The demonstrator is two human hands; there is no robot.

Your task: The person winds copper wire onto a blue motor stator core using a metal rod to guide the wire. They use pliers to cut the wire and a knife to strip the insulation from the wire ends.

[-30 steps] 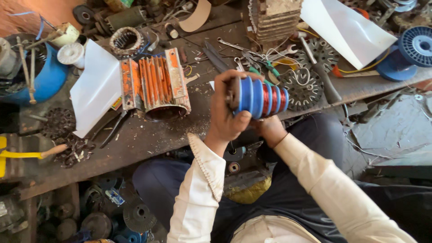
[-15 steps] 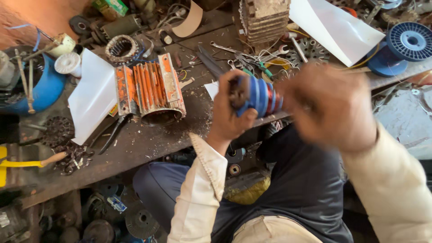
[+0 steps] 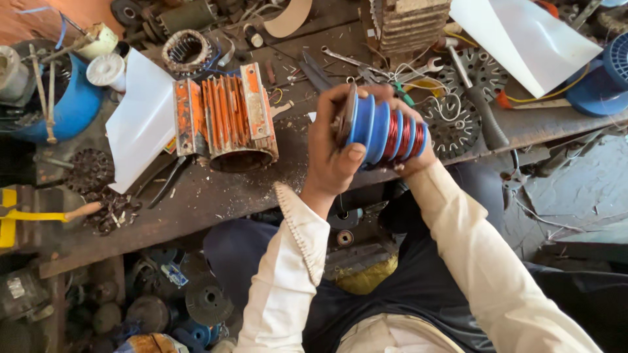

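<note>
A blue ribbed winding former [image 3: 386, 134] with red copper wire in its grooves is held sideways above the front edge of the wooden workbench [image 3: 216, 196]. My left hand [image 3: 333, 144] grips its wider left end, thumb on the blue rim. My right hand [image 3: 412, 160] is under its narrow right end, mostly hidden by the former. An orange finned motor housing [image 3: 226, 117] lies on the bench just left of my left hand.
White insulation sheets lie at the left [image 3: 140, 127] and far right [image 3: 523, 39]. A blue spool [image 3: 602, 82] sits at the right edge, a blue can [image 3: 59, 108] at far left. Spanners, a screwdriver [image 3: 477, 104] and perforated discs [image 3: 451, 121] crowd the bench behind the former.
My right hand swung up and blurred in front of the camera, then came back under the right end of the former. The left hand kept its grip throughout.
</note>
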